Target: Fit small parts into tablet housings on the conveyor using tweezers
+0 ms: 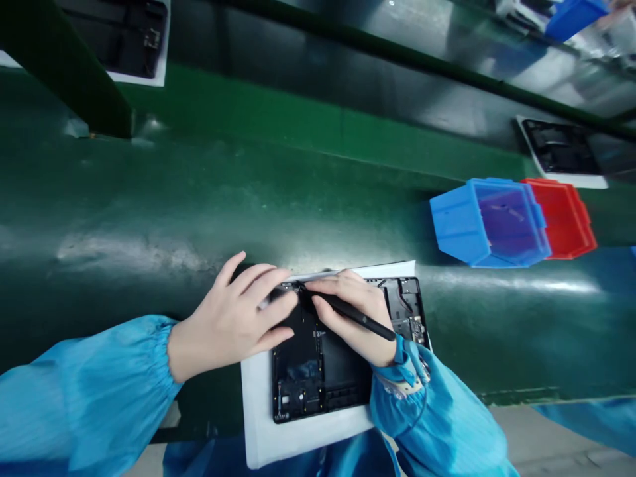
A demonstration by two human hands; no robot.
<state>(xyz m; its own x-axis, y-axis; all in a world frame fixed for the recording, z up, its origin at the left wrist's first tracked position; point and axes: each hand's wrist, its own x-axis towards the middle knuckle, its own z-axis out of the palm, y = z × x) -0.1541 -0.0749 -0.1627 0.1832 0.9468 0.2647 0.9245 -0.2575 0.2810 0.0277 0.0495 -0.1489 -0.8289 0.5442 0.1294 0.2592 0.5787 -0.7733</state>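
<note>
Head view: the left hand [233, 324] is palm down with its fingers loosely spread, the tips over the far left corner of an open black device housing [348, 374]; whether they press on it, I cannot tell. The right hand [360, 305] is closed around a slim, smooth black tool [362, 318], held like a pen, its tip end angled toward the far edge of the housing near the left fingertips. A tiny pale mark on the tool's shaft is too small to read.

The housing is a thin, flat rectangle with rounded corners, matte black inside, with ribs, small gold-coloured dots, and cables and a circuit part along its right side. It rests on a white sheet [278, 440] on the dark green, glossy table [149, 205], close to the near edge. Crinkled blue fabric sleeves, left [99, 391] and right [442, 411], gather at the wrists, and a pale strap [403, 388] crosses the right one.

To the right stands a translucent blue plastic bin [460, 225], just beside a red bin [571, 218]. Similar black housings on white backing lie at far left [116, 36] and far right [561, 149]. A dark green post [74, 73] rises at far left.
</note>
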